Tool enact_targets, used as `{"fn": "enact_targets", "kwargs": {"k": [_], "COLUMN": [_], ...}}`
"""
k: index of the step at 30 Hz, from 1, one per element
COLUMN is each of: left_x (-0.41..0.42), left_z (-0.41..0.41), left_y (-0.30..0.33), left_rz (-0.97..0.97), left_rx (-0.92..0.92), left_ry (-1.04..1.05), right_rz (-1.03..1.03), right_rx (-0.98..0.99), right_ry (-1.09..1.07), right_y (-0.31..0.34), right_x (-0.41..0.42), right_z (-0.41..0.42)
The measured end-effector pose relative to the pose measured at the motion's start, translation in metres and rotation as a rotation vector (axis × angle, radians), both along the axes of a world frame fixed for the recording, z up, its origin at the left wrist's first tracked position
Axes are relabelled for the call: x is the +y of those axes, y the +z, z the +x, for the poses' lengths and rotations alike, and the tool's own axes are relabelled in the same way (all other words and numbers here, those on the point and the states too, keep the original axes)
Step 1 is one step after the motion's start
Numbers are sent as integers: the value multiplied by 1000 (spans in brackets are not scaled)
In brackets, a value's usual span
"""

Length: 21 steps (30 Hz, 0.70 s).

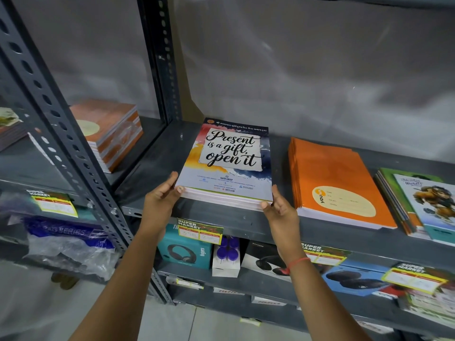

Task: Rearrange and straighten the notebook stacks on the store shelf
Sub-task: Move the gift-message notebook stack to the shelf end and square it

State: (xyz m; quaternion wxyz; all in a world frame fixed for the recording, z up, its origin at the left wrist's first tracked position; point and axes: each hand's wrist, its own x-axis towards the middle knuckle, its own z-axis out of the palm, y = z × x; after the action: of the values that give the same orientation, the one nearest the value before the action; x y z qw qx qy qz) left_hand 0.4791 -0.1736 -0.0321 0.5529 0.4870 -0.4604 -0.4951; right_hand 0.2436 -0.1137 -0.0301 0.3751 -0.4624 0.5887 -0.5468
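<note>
The work seems to be in the middle, as far as one can judge. The left hand (161, 200) and the right hand (280, 207) are apart, each one pressed against a near corner of the stack of notebooks with the painted white, yellow and dark blue cover (227, 166), which lies flat near the front edge of the grey metal shelf (157, 153). This stack looks already rather even. To its right, well apart, the stack of plain orange notebooks (337, 180) is fanned at its edges, and the stack of green notebooks with a cartoon lion (418, 205) beside it is also spread, so these two are probably left to do. The cover between the hands reads "Present is a gift, open it" and, lower, "NAVIN GROUP". The orange cover has "YOUVA" on its label. The yellow price tags (199, 230) say "SUPER MARKET"; the prices are too blurred.
</note>
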Motion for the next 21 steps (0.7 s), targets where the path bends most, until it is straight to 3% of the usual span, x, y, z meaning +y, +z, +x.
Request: {"fn": "enact_targets", "kwargs": {"k": [21], "left_x": [-7], "left_z": [4], "left_y": [-6], "left_rz": [-27], "left_rx": [2], "left_ry": [-44], "right_rz": [49], "right_rx": [61], "right_ry": [-68], "right_y": [3], "right_x": [1], "right_z": [6]}}
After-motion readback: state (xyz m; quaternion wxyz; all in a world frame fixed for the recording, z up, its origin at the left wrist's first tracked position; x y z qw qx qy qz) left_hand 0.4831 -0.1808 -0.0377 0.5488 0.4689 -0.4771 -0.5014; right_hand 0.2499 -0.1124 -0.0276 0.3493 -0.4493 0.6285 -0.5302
